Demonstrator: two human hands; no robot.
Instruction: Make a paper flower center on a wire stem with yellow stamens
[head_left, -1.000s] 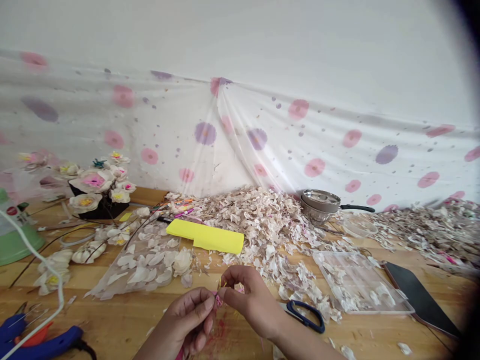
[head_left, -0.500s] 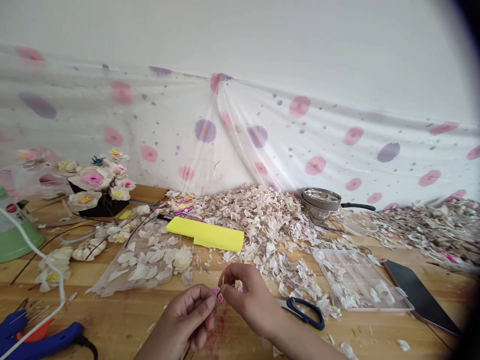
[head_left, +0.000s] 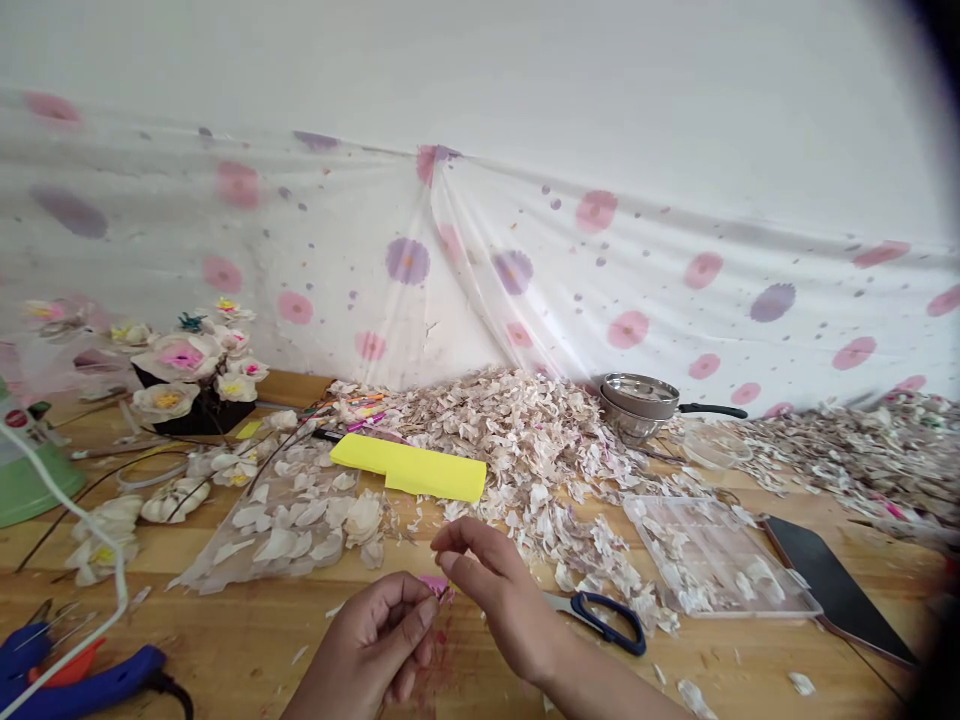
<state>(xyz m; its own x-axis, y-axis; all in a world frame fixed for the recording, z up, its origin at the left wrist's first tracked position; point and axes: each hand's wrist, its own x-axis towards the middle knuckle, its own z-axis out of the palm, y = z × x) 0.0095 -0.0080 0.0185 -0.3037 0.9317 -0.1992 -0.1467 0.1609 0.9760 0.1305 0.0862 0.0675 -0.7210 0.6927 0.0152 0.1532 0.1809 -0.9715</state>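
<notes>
Low in the middle of the head view, my left hand [head_left: 379,640] is curled shut, pinching a small pink piece [head_left: 435,585] at its fingertips. My right hand [head_left: 495,595] hovers just right of it, thumb and forefinger pinched together above the pink piece; whether anything sits between them is too small to tell. Both hands hang over the wooden table [head_left: 247,640]. Blue-handled scissors [head_left: 600,615] lie right beside my right wrist.
A heap of pale petal scraps [head_left: 517,430] covers the table's middle and right. A yellow folded sheet [head_left: 409,468], a clear bag of petals [head_left: 285,525], a clear plastic tray [head_left: 712,555], a dark phone [head_left: 832,590], metal bowls [head_left: 637,405], a blue glue gun [head_left: 82,680] and finished flowers [head_left: 187,365] surround.
My right hand has lifted slightly and shifted right, away from the left fingertips. The thin yellow strands seen between the fingers a second ago no longer show.
</notes>
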